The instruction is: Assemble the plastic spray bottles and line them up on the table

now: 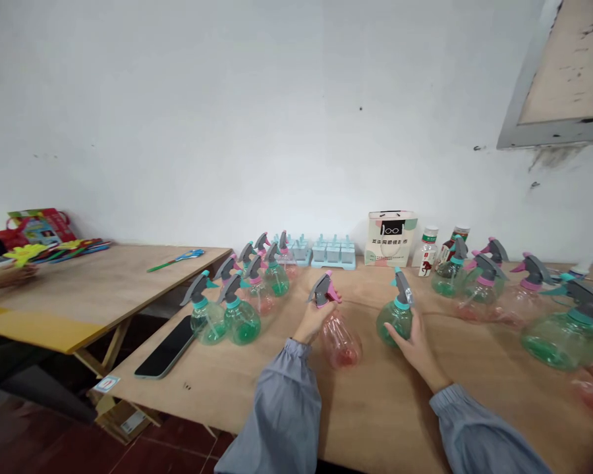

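Near the middle of the wooden table (375,421), my left hand (317,317) is closed around the neck of a pink spray bottle (342,342), just under its grey and pink head. The bottle leans a little. To its right, my right hand (416,342) holds a green spray bottle (393,321) from its right side, the thumb across the front and the other fingers mostly hidden behind it. That bottle has a grey and turquoise head and looks upright.
Several spray bottles (242,322) stand left, beside a black phone (165,349). More bottles (561,339) stand right. Behind are blue moulds (333,253), a paper bag (390,240) and a white bottle (427,253). Another person's hand (10,276) is over the left table (103,283).
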Motion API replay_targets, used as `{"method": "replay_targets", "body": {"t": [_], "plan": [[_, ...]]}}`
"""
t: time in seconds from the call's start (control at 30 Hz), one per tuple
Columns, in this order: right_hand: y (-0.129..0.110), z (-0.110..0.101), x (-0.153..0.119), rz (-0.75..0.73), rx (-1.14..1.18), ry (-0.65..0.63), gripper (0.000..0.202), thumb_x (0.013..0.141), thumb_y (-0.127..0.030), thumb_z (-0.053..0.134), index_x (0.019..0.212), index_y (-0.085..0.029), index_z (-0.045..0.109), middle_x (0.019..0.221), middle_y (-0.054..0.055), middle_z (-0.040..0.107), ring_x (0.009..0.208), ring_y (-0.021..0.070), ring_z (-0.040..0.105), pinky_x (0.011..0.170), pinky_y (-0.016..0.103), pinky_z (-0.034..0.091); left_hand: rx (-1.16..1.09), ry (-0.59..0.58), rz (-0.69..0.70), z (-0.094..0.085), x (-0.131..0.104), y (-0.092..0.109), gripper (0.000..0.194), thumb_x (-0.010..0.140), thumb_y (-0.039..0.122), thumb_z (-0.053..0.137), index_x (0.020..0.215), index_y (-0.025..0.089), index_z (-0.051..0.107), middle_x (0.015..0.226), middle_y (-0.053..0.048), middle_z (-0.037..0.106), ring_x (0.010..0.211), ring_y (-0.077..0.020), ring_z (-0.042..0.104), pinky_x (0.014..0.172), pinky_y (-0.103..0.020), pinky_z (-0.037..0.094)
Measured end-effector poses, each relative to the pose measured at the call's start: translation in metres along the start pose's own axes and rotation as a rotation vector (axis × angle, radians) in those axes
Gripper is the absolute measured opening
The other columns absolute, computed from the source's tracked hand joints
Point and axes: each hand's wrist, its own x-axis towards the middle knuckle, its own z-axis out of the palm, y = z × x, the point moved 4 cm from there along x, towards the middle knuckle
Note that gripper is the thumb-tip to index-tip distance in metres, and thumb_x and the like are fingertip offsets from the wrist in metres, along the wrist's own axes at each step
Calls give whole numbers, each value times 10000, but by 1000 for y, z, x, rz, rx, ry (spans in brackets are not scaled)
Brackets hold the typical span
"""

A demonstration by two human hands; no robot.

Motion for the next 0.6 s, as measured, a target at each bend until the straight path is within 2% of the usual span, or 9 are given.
{"method": "replay_targets", "body": {"t": [0.17, 0.27, 0.33, 0.47, 0.53, 0.6], "plan": [[-1, 2, -1, -3, 10, -1, 719, 817, -625, 604, 1349, -184, 406, 1288, 163, 534, 1227, 337, 513, 1069, 554, 399, -92, -187, 23, 13, -6, 8, 505, 638, 296, 825, 1109, 178, 686, 1158, -93, 728, 1202, -289, 635, 1172, -504, 360], [0, 3, -1, 9, 12, -8, 725, 815, -630, 605, 1355, -188, 411, 1282, 160, 541, 1226, 339, 513, 1067, 567, 397, -136, -266, 22, 16, -9, 9, 512, 659, 324, 821, 1128, 170, 683, 1186, -109, 714, 1224, -308, 621, 1173, -506, 358], [-1, 3, -1, 6, 18, -12, 729, 815, -627, 607, 1364, -189, 411, 1276, 159, 547, 1220, 337, 518, 1059, 562, 407, -107, -229, 15, 14, -9, 6, 484, 643, 328, 822, 1082, 168, 697, 1122, -106, 730, 1182, -316, 642, 1139, -503, 396], [0, 1, -2, -8, 10, -10, 729, 822, -616, 610, 1378, -192, 403, 1285, 153, 542, 1234, 335, 512, 1065, 544, 405, 21, -25, 42, 4, -8, -3, 359, 626, 346, 800, 926, 173, 705, 934, -71, 746, 1013, -295, 696, 1039, -487, 479], [2, 2, -2, -9, 7, -14, 720, 823, -616, 610, 1369, -191, 408, 1279, 151, 546, 1231, 335, 515, 1070, 541, 400, 36, -27, 54, 5, -7, -5, 381, 623, 330, 798, 961, 183, 700, 938, -58, 746, 1008, -280, 697, 1044, -478, 479], [3, 1, -1, -6, 11, -11, 727, 820, -625, 609, 1364, -188, 407, 1283, 157, 543, 1232, 339, 515, 1070, 542, 399, 14, -80, 57, 9, -7, -7, 484, 618, 304, 809, 1072, 199, 682, 1011, -56, 746, 1060, -267, 685, 1083, -471, 452]]}}
